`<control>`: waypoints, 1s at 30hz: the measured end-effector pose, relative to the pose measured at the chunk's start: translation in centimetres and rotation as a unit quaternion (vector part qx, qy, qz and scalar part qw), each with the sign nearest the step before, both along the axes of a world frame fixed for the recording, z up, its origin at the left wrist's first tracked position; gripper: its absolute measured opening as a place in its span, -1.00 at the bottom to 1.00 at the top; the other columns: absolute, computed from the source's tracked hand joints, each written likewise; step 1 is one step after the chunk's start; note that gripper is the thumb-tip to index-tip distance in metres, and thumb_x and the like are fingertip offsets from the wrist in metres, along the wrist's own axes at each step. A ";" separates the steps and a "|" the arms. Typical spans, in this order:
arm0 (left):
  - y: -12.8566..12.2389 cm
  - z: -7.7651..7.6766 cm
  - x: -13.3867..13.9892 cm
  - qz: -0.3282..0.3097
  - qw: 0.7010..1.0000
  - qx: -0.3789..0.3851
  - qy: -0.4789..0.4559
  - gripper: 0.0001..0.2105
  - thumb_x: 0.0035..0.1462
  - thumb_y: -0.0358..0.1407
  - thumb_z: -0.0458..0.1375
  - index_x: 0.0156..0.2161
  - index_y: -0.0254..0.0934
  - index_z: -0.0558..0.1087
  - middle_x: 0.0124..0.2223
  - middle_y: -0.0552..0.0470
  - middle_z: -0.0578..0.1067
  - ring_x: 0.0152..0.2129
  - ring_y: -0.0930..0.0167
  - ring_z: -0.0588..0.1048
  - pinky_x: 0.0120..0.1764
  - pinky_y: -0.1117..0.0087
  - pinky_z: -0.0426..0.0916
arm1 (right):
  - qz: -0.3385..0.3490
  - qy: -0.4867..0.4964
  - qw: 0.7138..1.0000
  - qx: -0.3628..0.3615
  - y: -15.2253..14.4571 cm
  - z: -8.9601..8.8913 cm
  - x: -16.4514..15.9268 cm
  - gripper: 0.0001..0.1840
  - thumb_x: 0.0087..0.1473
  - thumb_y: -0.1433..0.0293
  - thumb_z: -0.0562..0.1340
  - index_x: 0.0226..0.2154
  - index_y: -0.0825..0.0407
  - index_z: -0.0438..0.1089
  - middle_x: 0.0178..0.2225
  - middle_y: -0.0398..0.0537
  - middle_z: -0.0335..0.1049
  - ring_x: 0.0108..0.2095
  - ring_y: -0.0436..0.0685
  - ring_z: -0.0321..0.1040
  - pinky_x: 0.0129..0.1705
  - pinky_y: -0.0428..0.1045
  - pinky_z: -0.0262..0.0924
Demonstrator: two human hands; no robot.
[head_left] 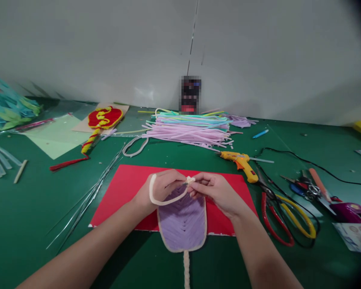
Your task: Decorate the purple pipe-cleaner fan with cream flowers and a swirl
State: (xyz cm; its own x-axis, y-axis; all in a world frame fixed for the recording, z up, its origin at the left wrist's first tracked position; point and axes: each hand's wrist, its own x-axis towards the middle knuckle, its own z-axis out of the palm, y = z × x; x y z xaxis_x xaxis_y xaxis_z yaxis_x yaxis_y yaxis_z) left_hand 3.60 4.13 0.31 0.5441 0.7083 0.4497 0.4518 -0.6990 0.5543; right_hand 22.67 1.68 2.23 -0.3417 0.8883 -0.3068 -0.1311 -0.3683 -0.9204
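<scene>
Both hands meet above a purple pipe-cleaner fan edged in cream, whose twisted cream handle points toward me. My left hand pinches a cream pipe cleaner that loops out around the back of that hand. The fingertips of my right hand close on the same pipe cleaner, where its end is bent into a small curled cluster. My hands cover the upper part of the fan, which lies over a red sheet.
Pink and mint pipe cleaners are piled at the back. A yellow glue gun, red-and-yellow-handled pliers and a black cord occupy the right. Thin wires and a red-and-yellow fan lie left.
</scene>
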 end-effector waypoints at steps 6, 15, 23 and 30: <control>0.0 0.2 0.0 0.010 0.999 -0.019 0.046 -0.77 0.20 -0.26 -0.05 -0.28 -0.22 0.46 -0.38 0.07 0.54 -0.46 0.49 0.48 -0.45 0.56 0.26 | -0.003 0.008 1.000 0.004 0.1 -0.2 0.0 -0.82 -0.10 0.34 0.32 -0.41 0.11 0.41 -0.45 -0.06 0.49 -0.47 -0.03 0.41 -0.36 -0.10 0.29; 0.0 0.3 -0.4 0.001 0.998 -0.050 0.037 -0.80 0.17 -0.27 -0.02 -0.27 -0.22 0.45 -0.34 0.08 0.52 -0.43 0.50 0.47 -0.39 0.56 0.28 | -0.034 0.016 0.999 0.002 0.1 -0.4 -0.4 -0.82 -0.14 0.35 0.34 -0.42 0.10 0.42 -0.49 -0.09 0.48 -0.47 -0.02 0.41 -0.36 -0.09 0.31; 0.6 -0.6 0.1 0.002 0.993 -0.115 -0.034 -0.82 0.17 -0.31 -0.03 -0.26 -0.28 0.41 -0.35 0.02 0.49 -0.43 0.48 0.44 -0.36 0.51 0.29 | -0.069 -0.002 0.998 -0.001 0.1 0.0 -0.7 -0.77 -0.17 0.31 0.35 -0.43 0.11 0.41 -0.47 -0.06 0.48 -0.47 -0.01 0.41 -0.35 -0.07 0.31; 0.4 -0.4 0.4 0.019 0.970 -0.227 -0.086 -0.82 0.14 -0.26 -0.01 -0.34 -0.31 0.38 -0.43 0.07 0.46 -0.51 0.51 0.40 -0.44 0.54 0.26 | -0.066 -0.043 0.996 0.053 0.2 -0.2 -1.0 -0.72 -0.05 0.20 0.24 -0.40 0.10 0.42 -0.48 -0.07 0.46 -0.46 0.02 0.40 -0.33 -0.03 0.31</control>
